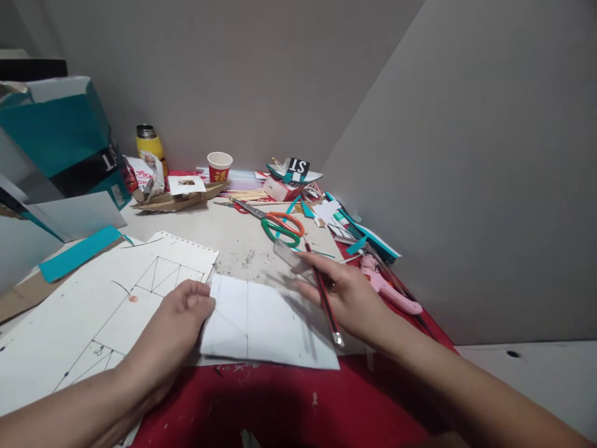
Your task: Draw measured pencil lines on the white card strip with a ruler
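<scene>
Well, far left and beyond the card [275, 317], stands a box [56, 134]: perhaps set back there to spare room for flat paper. Nearer, just left of the card, see the drawn sheet [93, 305], spread flat with lines facing up, probably so as to be readable at a glance.

At the card's left edge, find the left hand [177, 320], thumb and curled fingers together, clamped on the border; likely pinched there to steady the card while leaving most of its ruled face in view. Hard to tell whether fully resting on the surface below or slightly lifted.

Well beyond the card, place the cup [219, 168] by the wall, likely safer from a knock. Nearer but past the far edge, see scissors [249, 208], lying with handles toward the right hand, handy for picking up.

Over the card's right part, note a clear strip [285, 254] at the right hand's [357, 305] fingertips, too blurred to tell how firmly gripped. Across the same hand, see the pencil [323, 292], clamped among partly spread fingers, tip pointing away; seemingly tucked there to avoid being put down. Right of the card, notice the glue gun [396, 297], lying aside, apparently parked within reach.
</scene>
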`<control>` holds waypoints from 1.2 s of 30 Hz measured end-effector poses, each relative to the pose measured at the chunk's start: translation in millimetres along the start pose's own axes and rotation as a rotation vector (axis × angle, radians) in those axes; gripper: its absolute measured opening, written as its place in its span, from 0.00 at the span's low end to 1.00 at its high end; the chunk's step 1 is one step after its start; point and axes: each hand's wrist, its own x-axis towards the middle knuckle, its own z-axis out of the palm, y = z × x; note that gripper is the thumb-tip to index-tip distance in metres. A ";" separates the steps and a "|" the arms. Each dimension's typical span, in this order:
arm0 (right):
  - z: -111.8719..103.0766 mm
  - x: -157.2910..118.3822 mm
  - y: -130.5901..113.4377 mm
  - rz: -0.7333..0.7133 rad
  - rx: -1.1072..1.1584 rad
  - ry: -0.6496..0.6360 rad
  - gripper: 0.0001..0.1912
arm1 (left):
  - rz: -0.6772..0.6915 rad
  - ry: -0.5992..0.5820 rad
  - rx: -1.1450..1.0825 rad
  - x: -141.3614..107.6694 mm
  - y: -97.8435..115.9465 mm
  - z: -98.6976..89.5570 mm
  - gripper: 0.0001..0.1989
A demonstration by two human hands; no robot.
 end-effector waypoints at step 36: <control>43.3 33.0 4.6 -0.463 0.121 -0.365 0.14 | 0.358 -0.381 0.693 49.2 27.7 -4.9 0.11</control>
